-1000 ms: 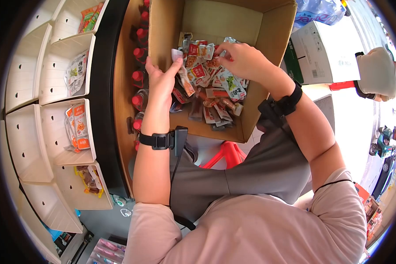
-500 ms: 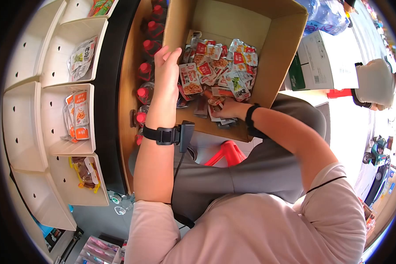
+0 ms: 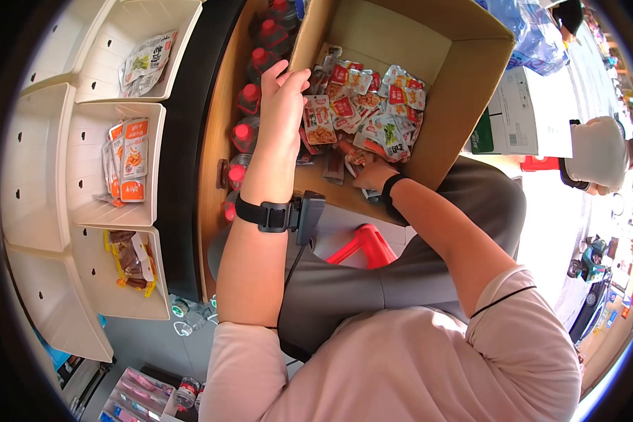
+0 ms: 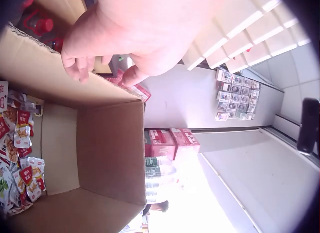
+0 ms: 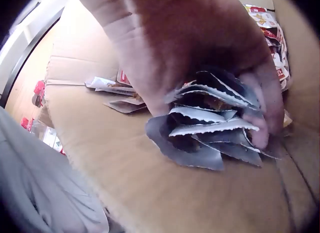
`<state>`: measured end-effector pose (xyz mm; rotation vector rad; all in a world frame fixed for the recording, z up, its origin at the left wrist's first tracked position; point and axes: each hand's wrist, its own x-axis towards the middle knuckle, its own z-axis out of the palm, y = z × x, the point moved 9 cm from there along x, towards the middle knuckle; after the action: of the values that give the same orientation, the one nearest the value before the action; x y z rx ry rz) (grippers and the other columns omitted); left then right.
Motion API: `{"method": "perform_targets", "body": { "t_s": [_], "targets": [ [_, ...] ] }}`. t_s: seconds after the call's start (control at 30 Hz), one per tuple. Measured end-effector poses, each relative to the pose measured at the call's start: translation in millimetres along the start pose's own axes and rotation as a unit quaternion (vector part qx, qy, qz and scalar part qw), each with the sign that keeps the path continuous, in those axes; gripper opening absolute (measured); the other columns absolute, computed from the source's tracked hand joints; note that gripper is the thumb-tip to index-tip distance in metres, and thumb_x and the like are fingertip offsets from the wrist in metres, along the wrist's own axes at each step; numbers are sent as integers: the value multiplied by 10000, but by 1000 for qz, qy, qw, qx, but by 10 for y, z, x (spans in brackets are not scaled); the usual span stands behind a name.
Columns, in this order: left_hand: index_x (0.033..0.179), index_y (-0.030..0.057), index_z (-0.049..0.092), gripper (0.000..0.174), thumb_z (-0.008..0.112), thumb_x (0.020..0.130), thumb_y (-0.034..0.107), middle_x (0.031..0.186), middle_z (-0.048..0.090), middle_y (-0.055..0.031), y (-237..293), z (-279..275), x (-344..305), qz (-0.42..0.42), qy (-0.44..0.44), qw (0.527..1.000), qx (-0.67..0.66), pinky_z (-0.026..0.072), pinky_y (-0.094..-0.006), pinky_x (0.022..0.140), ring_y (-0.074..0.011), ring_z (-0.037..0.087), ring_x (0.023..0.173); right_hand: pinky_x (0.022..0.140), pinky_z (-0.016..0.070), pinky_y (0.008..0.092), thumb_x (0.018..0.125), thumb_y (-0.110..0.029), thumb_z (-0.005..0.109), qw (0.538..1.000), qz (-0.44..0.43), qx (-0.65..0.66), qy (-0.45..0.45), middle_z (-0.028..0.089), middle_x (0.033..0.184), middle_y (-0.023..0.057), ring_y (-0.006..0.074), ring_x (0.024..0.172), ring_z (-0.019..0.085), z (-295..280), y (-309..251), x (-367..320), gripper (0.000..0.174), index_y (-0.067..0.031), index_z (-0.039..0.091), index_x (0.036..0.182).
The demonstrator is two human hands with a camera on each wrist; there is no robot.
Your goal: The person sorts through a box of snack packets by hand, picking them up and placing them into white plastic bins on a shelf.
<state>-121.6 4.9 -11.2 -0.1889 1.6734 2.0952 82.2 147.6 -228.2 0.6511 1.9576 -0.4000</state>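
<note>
The cardboard box point(image 3: 457, 91) holds a heap of small snack packets point(image 3: 366, 105). Inside its near end, my right hand point(image 3: 374, 176) grips a bunch of packets; in the right wrist view the hand point(image 5: 200, 48) has fingers curled round several silvery packets point(image 5: 215, 123) standing on edge. My left hand point(image 3: 283, 105) is at the box's left wall, fingers loosely bent and holding nothing. In the left wrist view that hand point(image 4: 130, 38) hangs over the box edge point(image 4: 65, 73); whether it touches the edge, I cannot tell.
Red-capped bottles point(image 3: 250, 98) line the box's left side. Farther left, white bins point(image 3: 112, 169) hold packets. A white carton point(image 3: 520, 112) and wrapped bottles point(image 3: 527, 35) stand at the right. A red stool point(image 3: 366, 246) is below, and a person point(image 3: 601, 155) is at the far right.
My right hand has moved from the middle of the heap to the box's near end and taken hold of packets. My left hand let go of a packet and rose. The view has shifted left.
</note>
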Motion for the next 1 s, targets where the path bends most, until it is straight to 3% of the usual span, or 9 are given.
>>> {"method": "perform_targets", "body": {
  "t_s": [0.3,0.43,0.5,0.6,0.63,0.73,0.77,0.87,1.0],
  "targets": [
    [1432,51,437,594,675,903,178,1241,587,-90,19,-13,-53,-8,-9,1000,-11,445,-330,868,-191,620,1068,1123,404,488,770,-381,749,999,47,7,1,181,1563,394,489,1397,390,110,54,203,1252,67,-123,1548],
    [1430,53,435,589,670,904,173,1227,588,-92,64,-51,-53,-2,-5,1000,-22,447,-330,848,-192,632,1033,1137,387,488,767,-364,757,999,-6,-37,7,150,1566,405,490,1411,365,83,72,213,1255,66,-126,1548],
    [1424,52,437,583,669,903,172,1215,588,-92,69,-59,-89,0,-3,1000,-27,447,-330,839,-188,635,1014,1141,381,486,766,-364,758,998,7,-40,46,148,1565,408,492,1409,368,106,144,296,1257,64,-129,1549],
    [1423,49,436,581,664,901,170,1217,589,-93,78,-59,-140,-4,-5,1000,-20,446,-328,837,-188,637,1003,1153,370,473,773,-369,748,999,4,-38,26,98,1575,410,504,1414,352,105,159,285,1235,67,-107,1551],
    [1422,48,438,579,661,901,169,1220,588,-94,93,-69,-136,-1,-4,1000,-19,446,-327,836,-188,639,1001,1111,411,464,775,-373,737,986,-17,-90,141,253,1539,401,459,1366,445,-15,123,196,1192,79,-44,1553],
    [1420,46,442,576,656,900,167,1227,586,-97,89,-120,-134,0,-1,1000,-14,445,-326,833,-188,644,994,1020,466,467,764,-376,740,996,-91,6,-13,471,1440,343,397,1266,563,-165,206,253,1128,-9,56,1583],
    [1421,45,442,577,655,899,167,1230,586,-98,91,-123,-134,0,-1,1000,-13,445,-326,832,-188,646,991,928,496,454,767,-396,729,994,-103,-17,12,648,1249,261,352,1129,648,-353,209,119,995,-113,214,1570],
    [1410,39,456,568,659,896,170,1226,588,-99,110,-120,-163,2,-4,1000,-14,444,-324,828,-188,651,980,905,504,431,782,-406,719,982,-187,-2,3,667,1204,230,350,1093,655,-473,371,331,870,-167,325,1520],
    [1400,40,470,556,662,896,174,1224,588,-100,111,-107,-152,4,-8,1000,-18,443,-321,825,-189,652,982,956,496,435,780,-404,740,990,-135,33,11,625,1277,231,360,1143,627,-405,329,210,865,-146,346,1506]
  ]
}}
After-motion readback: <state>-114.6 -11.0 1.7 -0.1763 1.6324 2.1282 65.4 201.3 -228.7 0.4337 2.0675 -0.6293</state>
